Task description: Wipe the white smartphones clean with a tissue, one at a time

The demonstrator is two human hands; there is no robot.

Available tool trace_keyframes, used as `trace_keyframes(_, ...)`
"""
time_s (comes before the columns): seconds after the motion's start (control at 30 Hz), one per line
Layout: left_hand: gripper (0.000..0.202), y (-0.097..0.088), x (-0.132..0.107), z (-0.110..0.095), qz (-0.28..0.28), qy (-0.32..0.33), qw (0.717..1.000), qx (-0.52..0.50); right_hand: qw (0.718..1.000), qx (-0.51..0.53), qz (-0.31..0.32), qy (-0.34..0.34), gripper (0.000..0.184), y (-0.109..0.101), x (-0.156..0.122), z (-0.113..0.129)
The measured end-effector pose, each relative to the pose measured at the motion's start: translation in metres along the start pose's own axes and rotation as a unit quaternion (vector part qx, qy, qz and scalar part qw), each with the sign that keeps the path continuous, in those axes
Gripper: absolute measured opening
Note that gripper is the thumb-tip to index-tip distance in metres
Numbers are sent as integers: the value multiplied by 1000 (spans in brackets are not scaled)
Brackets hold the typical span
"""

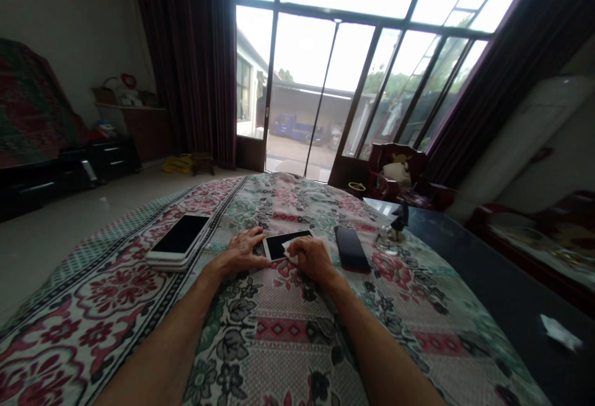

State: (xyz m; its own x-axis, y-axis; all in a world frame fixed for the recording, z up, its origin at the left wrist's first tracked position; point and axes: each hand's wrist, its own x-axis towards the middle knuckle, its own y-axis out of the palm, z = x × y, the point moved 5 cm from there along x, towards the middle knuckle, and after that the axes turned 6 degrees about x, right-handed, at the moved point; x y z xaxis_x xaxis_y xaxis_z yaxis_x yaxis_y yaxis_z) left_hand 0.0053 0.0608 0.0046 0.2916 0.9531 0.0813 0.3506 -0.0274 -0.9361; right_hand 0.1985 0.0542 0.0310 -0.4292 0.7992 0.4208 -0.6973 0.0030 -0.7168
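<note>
A white-framed smartphone (pixel 276 247) with a dark screen lies face up on the patterned tablecloth (pixel 283 304), between my hands. My left hand (pixel 243 249) rests at the phone's left end, thumb and fingers apart around that edge. On the screen's right part, my right hand (pixel 309 256) presses a crumpled white tissue (pixel 291 251), its fingers curled over it. Right of that hand lies a dark phone (pixel 352 248). Further left sits a small stack of white phones (pixel 179 237), the top one with its black screen upward.
A clear glass piece with a dark figure (pixel 400 215) stands at the table's right side. Beyond it is a dark glossy surface (pixel 469 257) with a crumpled white paper (pixel 560 331). A wooden chair (pixel 397 170) and glass doors (pixel 302 96) are behind the table.
</note>
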Motion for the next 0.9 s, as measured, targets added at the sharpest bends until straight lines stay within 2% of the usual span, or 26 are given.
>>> trace_keyframes(0.07,79,0,0,0,2,1,1000,1,1000,-11,-4,5,31,-1,-1,2)
trace_keyframes(0.23,80,1,1,2,7,-8,1000,10,997,-29,32,-61,20,12,-5,27)
trace_keyframes(0.37,78,1,2,2,3,-7,1000,14,994,-62,32,-89,30,22,-7,37)
trace_keyframes(0.63,77,0,2,0,5,-1,1000,19,993,-39,40,-102,26,25,-10,36)
trace_keyframes(0.9,82,2,3,0,-2,-11,1000,9,996,-77,-14,-49,27,4,-21,13)
